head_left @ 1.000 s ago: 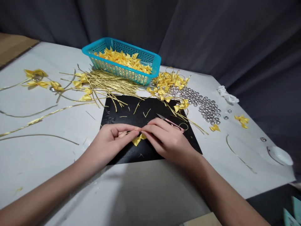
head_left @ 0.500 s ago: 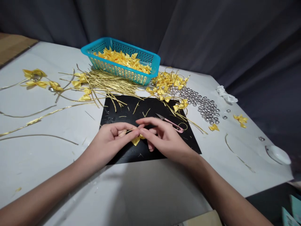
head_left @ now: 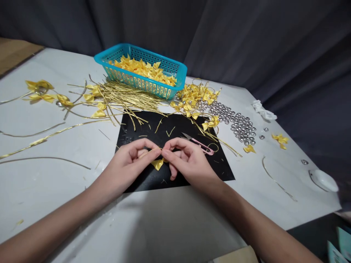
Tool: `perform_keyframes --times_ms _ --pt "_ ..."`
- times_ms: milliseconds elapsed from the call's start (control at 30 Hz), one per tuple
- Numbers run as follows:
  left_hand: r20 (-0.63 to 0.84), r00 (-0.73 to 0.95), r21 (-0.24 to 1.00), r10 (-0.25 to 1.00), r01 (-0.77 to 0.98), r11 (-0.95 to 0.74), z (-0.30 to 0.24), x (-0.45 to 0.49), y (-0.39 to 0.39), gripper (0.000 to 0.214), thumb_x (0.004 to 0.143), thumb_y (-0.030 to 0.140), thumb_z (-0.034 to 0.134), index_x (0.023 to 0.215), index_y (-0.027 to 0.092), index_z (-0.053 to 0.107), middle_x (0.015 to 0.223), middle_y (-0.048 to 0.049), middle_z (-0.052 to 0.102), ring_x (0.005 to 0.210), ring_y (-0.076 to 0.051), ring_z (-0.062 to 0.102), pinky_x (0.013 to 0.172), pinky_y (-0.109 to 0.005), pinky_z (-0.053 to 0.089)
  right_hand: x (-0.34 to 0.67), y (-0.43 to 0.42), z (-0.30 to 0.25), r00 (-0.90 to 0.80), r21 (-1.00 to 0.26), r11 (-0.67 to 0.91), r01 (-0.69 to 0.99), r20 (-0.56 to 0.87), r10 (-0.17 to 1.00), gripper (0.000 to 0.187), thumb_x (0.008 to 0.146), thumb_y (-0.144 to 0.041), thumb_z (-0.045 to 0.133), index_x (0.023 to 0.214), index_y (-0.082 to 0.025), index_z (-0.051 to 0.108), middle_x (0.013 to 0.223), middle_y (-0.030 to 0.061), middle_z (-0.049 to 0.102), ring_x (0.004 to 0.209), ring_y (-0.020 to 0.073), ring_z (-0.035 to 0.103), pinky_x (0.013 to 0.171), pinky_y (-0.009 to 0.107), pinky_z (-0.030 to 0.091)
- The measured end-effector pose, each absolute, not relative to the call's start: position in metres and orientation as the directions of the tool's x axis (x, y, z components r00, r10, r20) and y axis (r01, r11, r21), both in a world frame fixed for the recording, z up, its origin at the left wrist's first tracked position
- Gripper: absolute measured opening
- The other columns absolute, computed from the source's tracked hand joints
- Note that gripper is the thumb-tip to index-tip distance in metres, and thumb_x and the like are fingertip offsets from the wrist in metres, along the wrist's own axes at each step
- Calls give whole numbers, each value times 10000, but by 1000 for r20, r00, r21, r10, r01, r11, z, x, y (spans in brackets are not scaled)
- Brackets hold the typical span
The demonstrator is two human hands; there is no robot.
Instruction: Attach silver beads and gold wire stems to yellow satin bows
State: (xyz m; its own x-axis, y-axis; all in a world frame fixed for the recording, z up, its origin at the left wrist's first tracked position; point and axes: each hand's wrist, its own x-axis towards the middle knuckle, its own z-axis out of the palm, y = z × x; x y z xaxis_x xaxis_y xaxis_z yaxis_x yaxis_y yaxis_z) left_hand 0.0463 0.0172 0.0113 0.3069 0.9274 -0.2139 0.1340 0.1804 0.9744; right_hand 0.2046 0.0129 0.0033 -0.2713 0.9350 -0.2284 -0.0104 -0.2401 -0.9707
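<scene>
My left hand (head_left: 137, 155) and my right hand (head_left: 184, 155) meet over the black mat (head_left: 175, 182), thumb and forefinger of each closed in a pinch. Between their tips runs a thin gold cord (head_left: 154, 149). A yellow ribbon bow (head_left: 157, 164) hangs just under the fingertips, partly covered by them; how it joins the cord is hidden. Behind my right hand, pink-handled thread snips (head_left: 201, 144) lie on the mat, blades pointing to the upper left. Short gold cord offcuts (head_left: 170, 131) are scattered there too.
A turquoise basket (head_left: 181, 73) of yellow bows stands at the back. Before it lies a heap of gold cords (head_left: 128, 96). Silver beads (head_left: 242, 128) spread to the right, beside finished-looking bows with cords (head_left: 199, 93). A white rounded object (head_left: 323, 180) sits near the right edge.
The right hand's forefinger, earlier stretched out, has curled down to the thumb in a pinch. The cord and bow have shifted slightly left.
</scene>
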Motion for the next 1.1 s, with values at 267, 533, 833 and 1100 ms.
perform_keyframes --times_ms 267,533,833,1100 --pt "-137 231 972 963 218 86 6 44 13 214 807 362 567 770 154 600 476 95 266 442 -64 234 400 -182 185 202 10 5 -329 -970 -237 46 -239 913 116 842 -270 542 842 -168 487 439 -97 445 367 27 433 385 113 404" --pt "21 173 967 985 247 -64 2 44 10 116 815 306 572 807 207 512 498 105 230 430 -71 214 404 -196 175 202 8 6 -338 -965 -260 28 -254 906 134 840 -294 546 847 -175 485 457 -96 440 365 29 424 387 124 401" --pt "104 189 910 976 379 -170 5 43 8 128 818 273 524 795 191 619 492 86 251 438 -85 253 422 -223 194 201 7 8 -339 -962 -272 37 -268 902 107 841 -268 537 850 -175 485 445 -97 438 372 30 427 393 117 406" --pt "-11 149 922 989 383 -48 4 43 9 210 791 357 557 837 181 662 483 85 244 443 -90 262 428 -221 206 202 8 8 -338 -967 -250 37 -248 908 124 842 -285 542 844 -174 487 440 -91 450 376 32 429 390 114 392"
